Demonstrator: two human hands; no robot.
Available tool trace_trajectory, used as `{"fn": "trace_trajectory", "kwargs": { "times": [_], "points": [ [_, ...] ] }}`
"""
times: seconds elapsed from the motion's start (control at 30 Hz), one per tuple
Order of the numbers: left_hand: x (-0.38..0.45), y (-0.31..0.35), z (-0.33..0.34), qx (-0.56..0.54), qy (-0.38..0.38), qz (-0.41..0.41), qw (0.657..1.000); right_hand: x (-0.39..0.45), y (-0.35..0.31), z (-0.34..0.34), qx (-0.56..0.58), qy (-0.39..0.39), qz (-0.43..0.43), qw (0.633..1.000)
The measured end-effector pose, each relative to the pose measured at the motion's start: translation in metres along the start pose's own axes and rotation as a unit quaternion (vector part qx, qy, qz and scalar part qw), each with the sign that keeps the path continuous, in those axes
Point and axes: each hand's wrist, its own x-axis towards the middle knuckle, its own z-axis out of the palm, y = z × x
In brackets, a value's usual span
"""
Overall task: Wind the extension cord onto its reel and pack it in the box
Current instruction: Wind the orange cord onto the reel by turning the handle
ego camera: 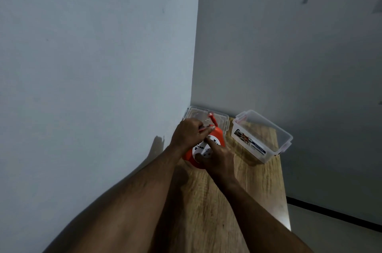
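The orange cord reel, with a white socket face turned up, lies flat on the wooden table near its far left corner, just beside the wall on the left. Both hands are on it. The left hand comes over the reel's far left rim, its grip curled, thumb and fingers pinching the thin red cord where it meets the rim. The right hand covers the reel's near right side, fingers bent onto the white face and thumb along its near edge, holding the reel; how firmly the grip presses I cannot tell.

From the pinch the cord runs back to a red plug, which lies on a clear plastic lid flat in the corner of the table, touching or almost touching both walls. The reel sits right against the lid's near edge.

To the right, apart from the reel with a strip of bare wood between, stands the clear plastic box, open at the top, a printed label on its near side. It is turned at an angle, and its right corner reaches the table's right edge.

The table is narrow: wall close along the left, a second wall behind, a drop to the floor on the right. The open wood lies nearer the person, under both forearms.
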Motion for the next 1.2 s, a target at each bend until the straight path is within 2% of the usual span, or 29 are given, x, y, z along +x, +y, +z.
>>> {"fn": "trace_trajectory", "kwargs": {
  "times": [0.07,0.2,0.57,0.67,0.77,0.87,0.93,1.0,1.07,1.2],
  "points": [
    [0.000,-0.001,0.001,-0.006,-0.010,-0.003,1.000,-0.002,-0.005,0.004,0.033,0.013,0.054,0.998],
    [0.001,-0.004,0.001,-0.009,-0.021,-0.005,1.000,-0.004,-0.013,0.006,0.069,0.027,0.099,0.992],
    [0.004,-0.005,0.002,-0.003,-0.040,-0.006,0.999,-0.010,-0.018,0.012,0.128,0.069,0.141,0.979],
    [0.000,-0.005,0.003,-0.013,-0.031,-0.024,0.999,-0.010,-0.009,0.010,0.097,0.043,0.105,0.989],
    [-0.004,-0.012,0.005,-0.025,-0.006,-0.058,0.998,-0.010,0.003,0.000,0.036,0.011,0.023,0.999],
    [-0.007,-0.017,0.006,-0.040,0.009,-0.082,0.996,-0.013,0.014,-0.009,-0.019,0.086,-0.068,0.994],
    [-0.007,-0.016,0.004,-0.040,0.016,-0.091,0.995,-0.013,0.021,-0.008,0.019,0.158,-0.021,0.987],
    [-0.010,-0.016,0.002,-0.042,0.019,-0.100,0.994,-0.011,0.025,-0.003,0.127,0.193,0.094,0.968],
    [-0.015,-0.018,0.004,-0.056,0.022,-0.118,0.991,-0.008,0.027,0.002,0.235,0.181,0.169,0.940],
    [-0.030,-0.020,0.007,-0.101,0.050,-0.155,0.982,-0.008,0.023,0.008,0.337,0.118,0.203,0.912]
  ]
}}
